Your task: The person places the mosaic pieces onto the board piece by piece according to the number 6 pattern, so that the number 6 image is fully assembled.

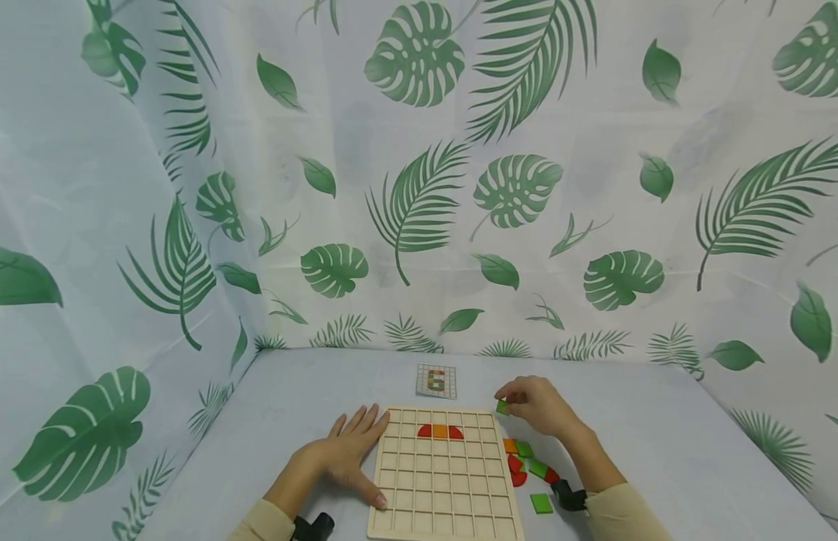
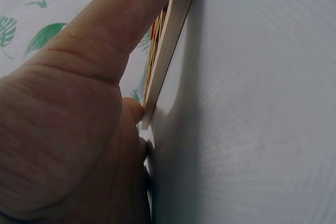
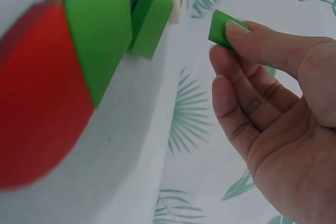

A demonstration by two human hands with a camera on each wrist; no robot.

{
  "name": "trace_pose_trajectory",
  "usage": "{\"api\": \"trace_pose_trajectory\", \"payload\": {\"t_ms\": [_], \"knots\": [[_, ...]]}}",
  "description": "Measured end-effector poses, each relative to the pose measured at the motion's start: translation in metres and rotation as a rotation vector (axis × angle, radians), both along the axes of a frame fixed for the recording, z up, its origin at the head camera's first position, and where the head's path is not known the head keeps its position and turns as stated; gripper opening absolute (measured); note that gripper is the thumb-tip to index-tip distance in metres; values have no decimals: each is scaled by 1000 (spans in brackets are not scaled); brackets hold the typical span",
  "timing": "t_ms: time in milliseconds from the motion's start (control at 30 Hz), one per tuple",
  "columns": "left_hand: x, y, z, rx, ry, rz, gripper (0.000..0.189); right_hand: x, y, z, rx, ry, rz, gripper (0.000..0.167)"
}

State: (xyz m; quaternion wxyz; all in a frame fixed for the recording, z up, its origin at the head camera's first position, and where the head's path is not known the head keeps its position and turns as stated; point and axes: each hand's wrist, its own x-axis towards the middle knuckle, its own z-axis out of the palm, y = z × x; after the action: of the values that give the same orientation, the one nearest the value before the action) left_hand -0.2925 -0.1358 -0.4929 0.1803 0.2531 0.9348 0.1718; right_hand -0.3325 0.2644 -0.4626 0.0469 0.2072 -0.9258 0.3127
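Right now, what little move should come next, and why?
I'd say the right hand should bring its green tile over the board, perhaps near the red and orange pieces. It pinches the tile beside the board, while the left hand touches the board's other side. I can't read the exact square from the small card.

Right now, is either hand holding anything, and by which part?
The right hand pinches a green tile by one side, leaving the opposite side free. The left hand grips nothing; it lies spread against the wooden grid board.
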Motion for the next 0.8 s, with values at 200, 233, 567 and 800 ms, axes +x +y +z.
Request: {"api": "trace_pose_trajectory", "payload": {"t_ms": [200, 233, 567, 800], "knots": [[0, 0, 0, 5, -1, -2, 145, 2, -9, 1, -15, -8, 24, 17], [1, 0, 0, 5, -1, -1, 145, 2, -10, 2, -14, -6, 26, 17], [3, 1, 3, 0, 6, -4, 143, 1, -28, 4, -47, 16, 136, 16], [4, 1, 3, 9, 13, -5, 143, 2, -44, 8, -55, 0, 156, 17]]}}
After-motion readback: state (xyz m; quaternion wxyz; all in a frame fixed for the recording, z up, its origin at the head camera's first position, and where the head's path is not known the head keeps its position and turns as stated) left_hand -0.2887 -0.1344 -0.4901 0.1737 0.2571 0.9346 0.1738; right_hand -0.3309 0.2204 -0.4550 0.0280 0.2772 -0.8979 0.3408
